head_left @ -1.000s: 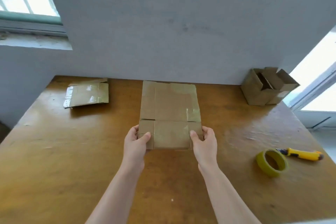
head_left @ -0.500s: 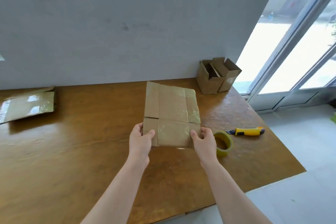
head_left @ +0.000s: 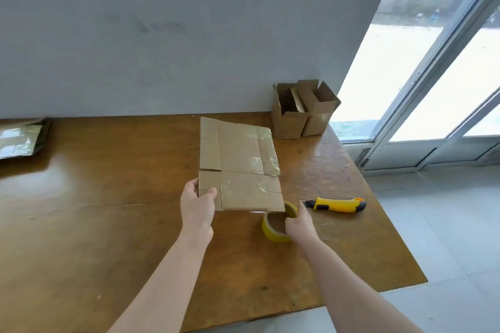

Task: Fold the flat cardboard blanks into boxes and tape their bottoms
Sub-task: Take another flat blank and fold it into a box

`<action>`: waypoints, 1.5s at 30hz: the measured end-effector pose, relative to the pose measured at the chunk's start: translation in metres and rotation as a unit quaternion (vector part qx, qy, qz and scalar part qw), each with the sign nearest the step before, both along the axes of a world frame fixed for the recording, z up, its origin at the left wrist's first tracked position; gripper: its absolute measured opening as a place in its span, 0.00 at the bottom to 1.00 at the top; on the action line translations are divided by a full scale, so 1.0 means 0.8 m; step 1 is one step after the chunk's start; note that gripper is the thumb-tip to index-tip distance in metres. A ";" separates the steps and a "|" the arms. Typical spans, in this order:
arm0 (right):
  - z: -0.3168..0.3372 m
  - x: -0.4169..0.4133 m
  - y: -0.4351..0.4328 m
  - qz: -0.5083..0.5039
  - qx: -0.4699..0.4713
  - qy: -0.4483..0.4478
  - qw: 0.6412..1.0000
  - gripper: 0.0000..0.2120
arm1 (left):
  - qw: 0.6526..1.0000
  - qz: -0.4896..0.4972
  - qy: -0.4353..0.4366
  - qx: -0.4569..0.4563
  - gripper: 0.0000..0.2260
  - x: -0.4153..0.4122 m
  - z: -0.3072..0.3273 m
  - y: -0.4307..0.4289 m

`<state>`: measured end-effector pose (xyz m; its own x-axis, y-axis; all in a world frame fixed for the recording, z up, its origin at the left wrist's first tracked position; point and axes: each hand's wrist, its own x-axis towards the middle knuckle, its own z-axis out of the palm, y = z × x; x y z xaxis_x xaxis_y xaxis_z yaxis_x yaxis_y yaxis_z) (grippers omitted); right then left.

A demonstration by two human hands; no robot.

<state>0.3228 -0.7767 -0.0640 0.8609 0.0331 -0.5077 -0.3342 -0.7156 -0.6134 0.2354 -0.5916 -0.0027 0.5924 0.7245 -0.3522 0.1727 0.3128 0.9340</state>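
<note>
We see the big brown table (head_left: pixel 94 211) first. The flat cardboard blank (head_left: pixel 238 159) lies near its middle, with shiny tape on it. Two open boxes (head_left: pixel 297 116) stand side by side, touching, at the back right corner by the wall. A pile of flat blanks (head_left: pixel 19 138) sits far off at the left edge. The left hand (head_left: pixel 197 209) still pinches the blank's near left corner, thumb on top. A moment ago the right hand (head_left: pixel 299 222) held the other near corner. Now it has let go, and its fingers are curled round the yellow tape roll (head_left: pixel 272 234), just beside that corner. The yellow knife (head_left: pixel 338 204) lies near the roll, on its right.
</note>
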 end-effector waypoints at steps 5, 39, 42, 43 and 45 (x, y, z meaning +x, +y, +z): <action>-0.007 0.015 -0.013 0.098 0.048 0.051 0.993 0.30 | 0.998 0.063 0.010 0.029 0.13 0.009 -0.003 -0.042; 0.108 0.055 -0.014 0.100 0.232 0.019 0.967 0.30 | 0.979 -0.183 0.074 0.052 0.11 0.044 0.023 -0.145; 0.108 0.058 -0.023 0.114 0.219 0.020 0.969 0.29 | 0.977 -0.193 0.085 0.030 0.13 0.046 0.022 -0.153; 0.108 0.060 -0.026 0.118 0.213 0.016 0.970 0.29 | 0.976 -0.199 0.086 0.031 0.14 0.047 0.022 -0.155; 0.109 0.064 -0.031 0.121 0.201 0.006 0.972 0.30 | 0.974 -0.202 0.095 0.033 0.12 0.049 0.024 -0.156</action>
<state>0.3741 -0.8014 0.0234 0.7977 0.4318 -0.4210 -0.1937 -0.4777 -0.8569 0.2744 -0.7163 0.0166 0.7623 0.4710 -0.4439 0.4409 0.1242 0.8889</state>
